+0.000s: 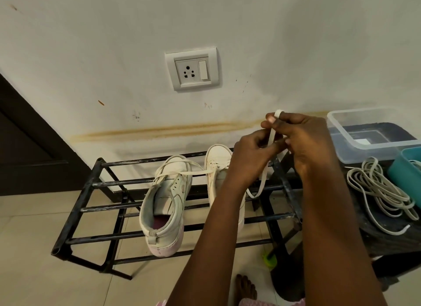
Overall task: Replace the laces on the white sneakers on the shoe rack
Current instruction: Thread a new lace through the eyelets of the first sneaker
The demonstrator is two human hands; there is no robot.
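Mid-step with one flat white lace [263, 179], held up over the right end of the black metal shoe rack [91, 185]. Pinches it low with the left hand [252, 155], fingers curled in on the strip. Hooks it over a raised finger of the right hand [305, 141], remaining fingers folded round it, so neither hand is free. Trails down from there in a slack loop beside the right sneaker [218, 162], half hidden behind the left forearm. Cannot tell whether threaded through any eyelet.

Reads as gathering or straightening the lace rather than lacing proper. Cannot say whether an old one coming off or a fresh one going on.

Both white sneakers on the rack's top bars, toes to the wall. Left sneaker [166, 203] with heel toward the camera and a second loose lace [182, 173] draped across its top toward the right one.

On the dark worktop [378, 244] at right: a tangle of pale laces [382, 191], a clear plastic tub [364, 123], the corner of a teal box [407, 171].

Next, probably: find and pinch a free tip, keep the strip flat and untwisted, aim at the eyelets nearest the toe. Likely calls for releasing one hand to steady the shoe.
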